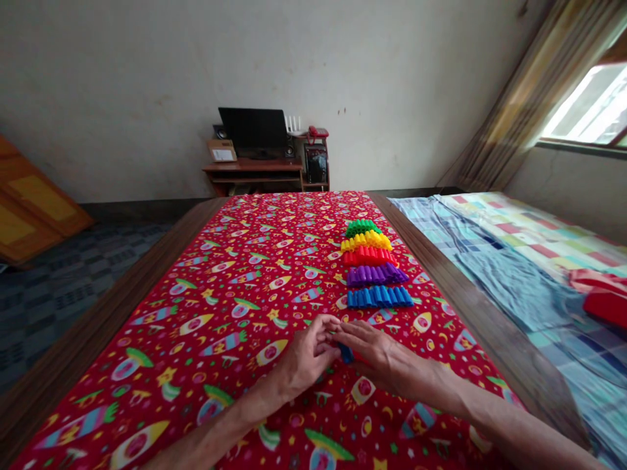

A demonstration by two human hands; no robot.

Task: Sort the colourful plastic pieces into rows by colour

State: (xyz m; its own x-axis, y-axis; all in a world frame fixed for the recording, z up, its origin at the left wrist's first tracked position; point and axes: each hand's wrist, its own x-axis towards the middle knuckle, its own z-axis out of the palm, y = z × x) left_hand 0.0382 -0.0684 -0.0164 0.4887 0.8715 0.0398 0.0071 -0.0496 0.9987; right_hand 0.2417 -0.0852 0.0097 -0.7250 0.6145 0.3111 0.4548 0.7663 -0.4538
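My left hand (313,349) and my right hand (375,349) meet above the red cloth in front of me. Between their fingers shows a small dark blue piece (346,353), partly hidden, so its full shape cannot be made out. The left fingers curl in around it with the thumb below. From the other side, the right fingers reach over its top. Just beyond lies a row of blue tube-like rolls (379,297). Behind it are similar rows of purple rolls (376,274), red rolls (369,256), yellow rolls (366,241) and green rolls (361,227).
A red patterned cloth (264,281) covers the long table, whose brown wooden edge (122,294) shows along both sides. At right is a bed (519,248) with checked bedding. Against the far wall stands a desk (255,166) with a monitor (255,132). An orange cabinet (39,202) is at left.
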